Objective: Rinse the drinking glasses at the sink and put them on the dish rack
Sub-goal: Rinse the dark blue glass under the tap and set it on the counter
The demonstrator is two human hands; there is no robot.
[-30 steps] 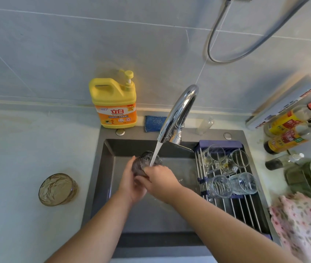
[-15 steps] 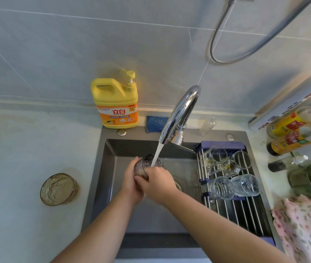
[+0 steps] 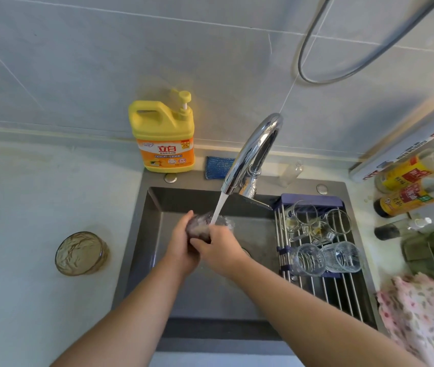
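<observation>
The left hand (image 3: 181,246) and right hand (image 3: 219,247) curl round 1 wet glass (image 3: 202,227) under the tap (image 3: 250,154); a slick grip could let it slip and crack in the sink (image 3: 141,234).

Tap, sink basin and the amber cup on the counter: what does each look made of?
Tap: likely polished chromed metal; it mirrors its surroundings and carries sharp bright highlights.
Sink basin: dark grey, matte; metal or composite, cannot tell which. It shows a dull even sheen and no clear reflections.
Amber cup: probably tinted glass; it is translucent, with a rippled texture showing through the wall.
</observation>
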